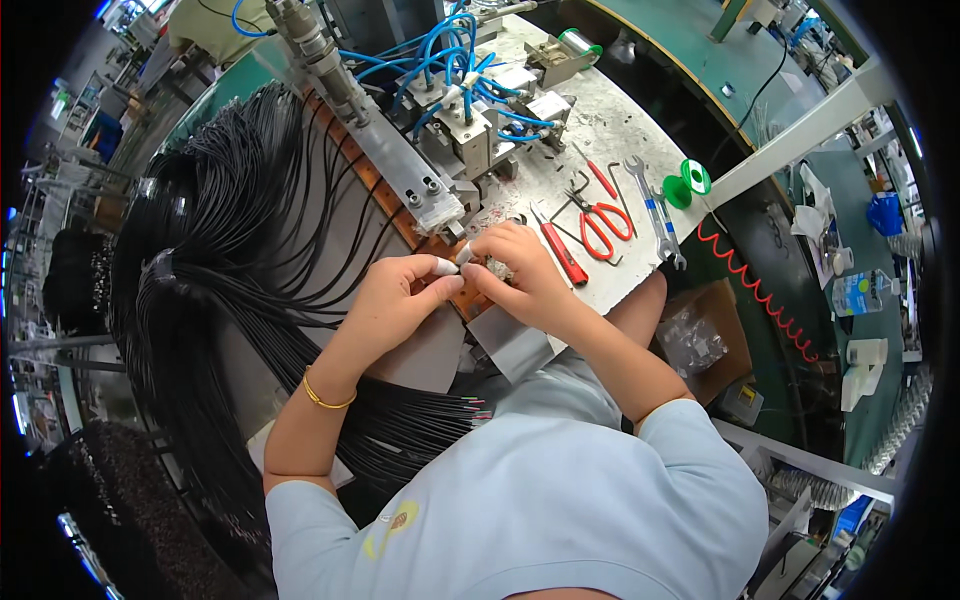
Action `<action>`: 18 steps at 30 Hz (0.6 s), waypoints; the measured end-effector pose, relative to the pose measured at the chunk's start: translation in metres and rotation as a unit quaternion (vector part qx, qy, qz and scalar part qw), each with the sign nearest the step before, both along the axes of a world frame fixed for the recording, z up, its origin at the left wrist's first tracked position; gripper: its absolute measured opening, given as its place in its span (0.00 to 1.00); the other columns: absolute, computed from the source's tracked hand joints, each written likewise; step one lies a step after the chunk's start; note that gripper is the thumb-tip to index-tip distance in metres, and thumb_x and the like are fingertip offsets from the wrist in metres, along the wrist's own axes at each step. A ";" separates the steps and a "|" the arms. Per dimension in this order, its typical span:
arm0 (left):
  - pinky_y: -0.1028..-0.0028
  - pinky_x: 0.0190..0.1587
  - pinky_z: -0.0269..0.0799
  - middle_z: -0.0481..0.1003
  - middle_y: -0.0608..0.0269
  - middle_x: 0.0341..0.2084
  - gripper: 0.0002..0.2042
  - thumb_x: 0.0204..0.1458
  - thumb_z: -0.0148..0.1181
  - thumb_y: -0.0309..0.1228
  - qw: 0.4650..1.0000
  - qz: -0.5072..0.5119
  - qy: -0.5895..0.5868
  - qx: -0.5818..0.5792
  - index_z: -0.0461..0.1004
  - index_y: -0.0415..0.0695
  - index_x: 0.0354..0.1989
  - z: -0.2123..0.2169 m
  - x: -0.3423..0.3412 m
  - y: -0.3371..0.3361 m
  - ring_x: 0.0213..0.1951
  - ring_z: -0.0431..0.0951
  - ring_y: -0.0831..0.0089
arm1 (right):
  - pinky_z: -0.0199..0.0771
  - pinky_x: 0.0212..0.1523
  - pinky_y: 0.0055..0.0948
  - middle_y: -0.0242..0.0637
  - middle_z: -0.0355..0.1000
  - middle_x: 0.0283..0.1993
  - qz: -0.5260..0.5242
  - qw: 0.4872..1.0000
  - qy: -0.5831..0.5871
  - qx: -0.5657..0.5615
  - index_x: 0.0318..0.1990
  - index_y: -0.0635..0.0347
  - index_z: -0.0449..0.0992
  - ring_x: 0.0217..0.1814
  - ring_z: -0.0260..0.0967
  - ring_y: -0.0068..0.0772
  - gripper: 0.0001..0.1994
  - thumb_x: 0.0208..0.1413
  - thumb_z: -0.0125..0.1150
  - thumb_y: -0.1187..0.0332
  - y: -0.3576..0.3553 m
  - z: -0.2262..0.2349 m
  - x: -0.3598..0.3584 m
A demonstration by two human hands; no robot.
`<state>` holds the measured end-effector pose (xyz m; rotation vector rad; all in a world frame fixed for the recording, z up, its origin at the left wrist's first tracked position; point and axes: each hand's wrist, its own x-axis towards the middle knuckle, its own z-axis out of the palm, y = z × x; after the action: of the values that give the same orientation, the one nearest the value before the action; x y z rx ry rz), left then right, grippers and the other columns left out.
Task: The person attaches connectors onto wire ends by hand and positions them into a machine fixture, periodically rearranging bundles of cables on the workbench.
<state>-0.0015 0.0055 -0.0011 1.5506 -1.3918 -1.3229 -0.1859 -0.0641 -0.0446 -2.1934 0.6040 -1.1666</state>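
My left hand [395, 300] and my right hand [522, 275] meet at the front end of a machine, with thumbs and fingertips pinched close together. White covers wrap some fingertips. Whatever sits between the fingers is too small and hidden to make out. Just beyond them is the tip of a metal press arm [415, 185], above an orange-brown rail [362, 172]. Black cables [235, 205] fan out from a large tied bundle on the left and run over to this rail. Below my left forearm lies another sheaf of black cables [405, 425] with coloured wire ends.
Red-handled pliers [605, 228], a red-handled tool [566, 255] and wrenches [655, 215] lie right of my right hand. Blue air tubes [465, 80] top the machine. A green spool [688, 184] stands near a coiled red hose [760, 295]. A cardboard box [728, 318] holds plastic bags.
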 end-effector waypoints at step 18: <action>0.80 0.22 0.59 0.70 0.68 0.17 0.06 0.52 0.57 0.28 0.992 0.034 -0.086 -0.080 0.75 0.37 0.31 0.008 -0.008 0.002 0.19 0.64 0.87 | 0.60 0.40 0.34 0.36 0.68 0.28 -0.009 0.998 0.054 0.034 0.31 0.61 0.72 0.35 0.64 0.39 0.04 0.52 0.56 0.70 0.001 0.008 -0.001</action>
<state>-0.0098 0.0074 0.0072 1.6179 -1.4980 -1.0303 -0.1866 -0.0628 -0.0370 -2.2091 0.7001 -1.0263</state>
